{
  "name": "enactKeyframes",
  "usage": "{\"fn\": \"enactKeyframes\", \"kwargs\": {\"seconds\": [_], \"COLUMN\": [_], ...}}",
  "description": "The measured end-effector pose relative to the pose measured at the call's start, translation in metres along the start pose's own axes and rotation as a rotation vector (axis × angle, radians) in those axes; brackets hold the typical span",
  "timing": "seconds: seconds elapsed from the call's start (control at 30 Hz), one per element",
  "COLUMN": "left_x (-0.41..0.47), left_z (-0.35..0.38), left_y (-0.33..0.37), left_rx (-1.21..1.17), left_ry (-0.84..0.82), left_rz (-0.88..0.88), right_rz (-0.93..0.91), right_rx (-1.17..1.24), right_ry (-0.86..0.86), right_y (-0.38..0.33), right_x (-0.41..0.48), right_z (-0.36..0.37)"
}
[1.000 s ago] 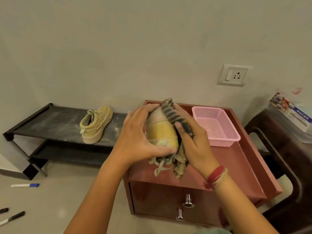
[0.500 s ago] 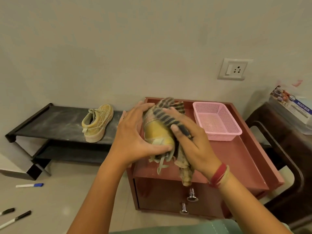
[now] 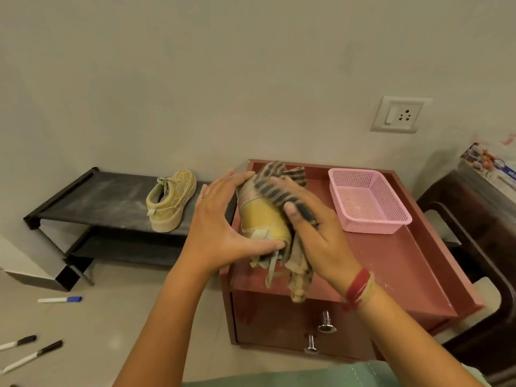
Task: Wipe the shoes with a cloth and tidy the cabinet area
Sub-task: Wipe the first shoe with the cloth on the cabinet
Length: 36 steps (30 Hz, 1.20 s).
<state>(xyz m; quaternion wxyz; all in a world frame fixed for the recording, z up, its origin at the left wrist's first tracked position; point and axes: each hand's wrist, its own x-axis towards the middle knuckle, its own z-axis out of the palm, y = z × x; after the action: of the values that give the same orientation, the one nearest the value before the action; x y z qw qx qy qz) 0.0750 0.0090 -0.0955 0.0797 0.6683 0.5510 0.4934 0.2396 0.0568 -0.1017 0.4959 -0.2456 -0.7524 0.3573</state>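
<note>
My left hand [image 3: 220, 230] grips a yellow shoe [image 3: 262, 219] from its left side, holding it above the red-brown cabinet [image 3: 391, 263]. Its laces dangle below. My right hand [image 3: 315, 236] presses a striped cloth [image 3: 279, 185] against the right side and top of that shoe; the cloth's tail hangs down past my wrist. A second yellow shoe [image 3: 170, 201] stands on the top shelf of the black shoe rack [image 3: 92, 202] to the left.
A pink plastic basket [image 3: 368, 202] sits at the back right of the cabinet top. Two metal knobs [image 3: 325, 322] stick out of the cabinet front. Markers [image 3: 60, 299] lie on the floor at left. A dark chair [image 3: 485, 233] stands at right, a wall socket [image 3: 399, 114] above.
My right hand with the cloth has slid over the shoe's upper side, and the cloth's tail now hangs lower. The shoe stays in my left hand.
</note>
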Motion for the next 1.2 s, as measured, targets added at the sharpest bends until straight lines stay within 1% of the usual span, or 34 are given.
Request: {"fn": "enactKeyframes", "kwargs": {"seconds": [0.07, 0.1, 0.17, 0.2, 0.23, 0.3, 0.37, 0.4, 0.47, 0.53, 0.57, 0.63, 0.67, 0.7, 0.77, 0.8, 0.93, 1.07, 1.13, 1.2], "left_x": [-0.001, -0.003, -0.005, -0.006, -0.008, -0.012, -0.017, -0.018, -0.020, -0.022, -0.023, -0.024, -0.026, -0.028, -0.030, -0.032, -0.033, -0.037, -0.039, -0.039], "left_z": [-0.001, -0.002, -0.006, -0.009, -0.012, -0.018, -0.023, -0.025, -0.028, -0.031, -0.033, -0.035, -0.037, -0.039, -0.042, -0.043, -0.042, -0.037, -0.031, -0.025], "left_y": [-0.003, -0.005, -0.010, -0.013, -0.015, -0.018, -0.020, -0.021, -0.025, -0.028, -0.029, -0.031, -0.032, -0.034, -0.037, -0.038, -0.037, -0.037, -0.037, -0.038], "left_rx": [-0.007, -0.018, -0.042, -0.042, -0.033, -0.004, 0.023, 0.035, 0.048, 0.066, 0.083, 0.125, 0.140, 0.148, 0.141, 0.127, 0.110, 0.124, 0.137, 0.145], "left_ry": [0.013, 0.015, 0.008, 0.011, 0.018, 0.020, -0.006, -0.020, -0.032, -0.029, -0.028, -0.036, -0.037, -0.034, -0.033, -0.036, -0.033, -0.024, -0.054, -0.105], "left_rz": [-0.003, -0.002, 0.004, 0.002, -0.006, -0.028, -0.035, -0.034, -0.041, -0.035, -0.023, -0.004, -0.002, -0.006, -0.026, -0.036, -0.042, -0.049, -0.040, -0.051], "right_rz": [0.080, 0.073, -0.029, -0.051, -0.015, 0.152, 0.283, 0.300, 0.276, 0.194, 0.143, 0.052, 0.036, 0.061, 0.181, 0.212, 0.136, 0.259, 0.215, 0.175], "right_rx": [0.112, 0.103, -0.030, -0.057, -0.030, 0.106, 0.177, 0.188, 0.181, 0.155, 0.117, -0.051, -0.112, -0.132, -0.108, -0.092, -0.060, -0.057, -0.074, -0.109], "right_ry": [0.052, 0.054, -0.009, -0.040, -0.048, 0.014, 0.121, 0.171, 0.229, 0.178, 0.097, -0.096, -0.145, -0.149, -0.101, -0.096, -0.153, -0.067, -0.056, -0.095], "right_y": [-0.001, -0.003, -0.005, -0.004, -0.001, 0.005, 0.012, 0.013, 0.008, -0.004, -0.007, -0.006, 0.001, 0.007, 0.015, 0.015, 0.007, 0.017, 0.013, 0.011], "right_x": [0.003, 0.002, -0.003, -0.004, -0.002, 0.003, 0.007, 0.008, 0.010, 0.010, 0.009, 0.004, 0.002, 0.001, 0.002, 0.000, -0.007, -0.005, -0.010, -0.014], "right_z": [0.003, 0.006, 0.014, 0.017, 0.017, 0.015, 0.012, 0.012, 0.014, 0.022, 0.027, 0.037, 0.039, 0.039, 0.036, 0.037, 0.046, 0.040, 0.044, 0.050]}}
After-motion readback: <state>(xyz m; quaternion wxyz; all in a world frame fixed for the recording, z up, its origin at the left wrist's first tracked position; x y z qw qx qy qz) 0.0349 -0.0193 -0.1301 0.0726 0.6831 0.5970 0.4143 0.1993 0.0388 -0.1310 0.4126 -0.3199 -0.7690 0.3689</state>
